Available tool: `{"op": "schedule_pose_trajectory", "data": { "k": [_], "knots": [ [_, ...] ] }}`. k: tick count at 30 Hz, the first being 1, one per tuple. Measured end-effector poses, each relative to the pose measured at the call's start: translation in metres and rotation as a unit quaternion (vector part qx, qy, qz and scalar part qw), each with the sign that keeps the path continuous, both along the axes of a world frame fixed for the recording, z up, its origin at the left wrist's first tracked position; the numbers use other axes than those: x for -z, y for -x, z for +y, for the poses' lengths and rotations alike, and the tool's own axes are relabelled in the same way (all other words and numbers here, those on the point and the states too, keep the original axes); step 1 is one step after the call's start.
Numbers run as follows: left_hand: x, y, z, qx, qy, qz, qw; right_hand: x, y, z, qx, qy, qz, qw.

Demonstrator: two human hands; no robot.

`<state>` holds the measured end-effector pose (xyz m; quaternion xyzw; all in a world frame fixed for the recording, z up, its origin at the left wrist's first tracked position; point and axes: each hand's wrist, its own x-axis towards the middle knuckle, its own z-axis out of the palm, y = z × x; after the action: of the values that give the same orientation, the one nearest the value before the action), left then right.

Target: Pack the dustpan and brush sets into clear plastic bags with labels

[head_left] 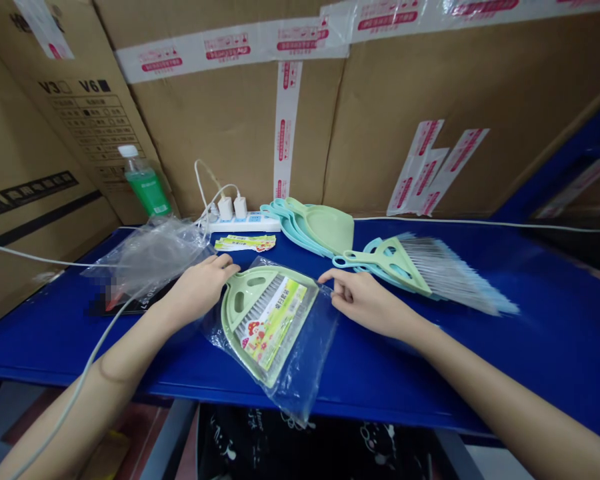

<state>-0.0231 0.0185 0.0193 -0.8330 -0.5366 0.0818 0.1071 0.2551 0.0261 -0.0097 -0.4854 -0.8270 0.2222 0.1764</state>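
A green dustpan with a small brush and a printed label card [269, 319] lies in a clear plastic bag [305, 360] on the blue shelf [555, 333]. My left hand [200, 287] pinches the bag's top left corner, fingers closed on the plastic. At the top right edge of the bag my right hand [363, 300] grips the plastic the same way. Behind it lie loose mint and blue brushes [430, 267] and a stack of dustpans [320, 227].
A heap of clear bags [150, 257] sits at the left, with label cards [245, 243], a white power strip with chargers [240, 217] and a green bottle [145, 183] behind. Taped cardboard boxes [430, 120] wall the back. A white cable [75, 393] crosses my left arm.
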Motion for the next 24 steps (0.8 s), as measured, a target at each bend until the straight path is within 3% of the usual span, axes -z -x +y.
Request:
{"op": "schedule_pose_trajectory", "data": {
  "k": [5, 9, 16, 24],
  "knots": [
    [0.007, 0.004, 0.004, 0.04, -0.028, -0.012, 0.999, -0.005, -0.001, -0.003, 0.018, -0.008, -0.052, 0.998],
    [0.009, 0.005, 0.005, 0.059, -0.027, -0.028, 0.997, -0.002, -0.001, -0.002, 0.008, -0.01, -0.023, 1.0],
    [0.011, 0.003, 0.001, 0.106, -0.023, -0.083, 0.991, 0.0, -0.01, -0.002, -0.053, 0.037, 0.029, 0.998],
    [0.001, -0.007, -0.011, 0.118, -0.044, -0.091, 0.988, -0.007, -0.015, -0.008, -0.108, 0.059, 0.002, 0.992]
  ]
}}
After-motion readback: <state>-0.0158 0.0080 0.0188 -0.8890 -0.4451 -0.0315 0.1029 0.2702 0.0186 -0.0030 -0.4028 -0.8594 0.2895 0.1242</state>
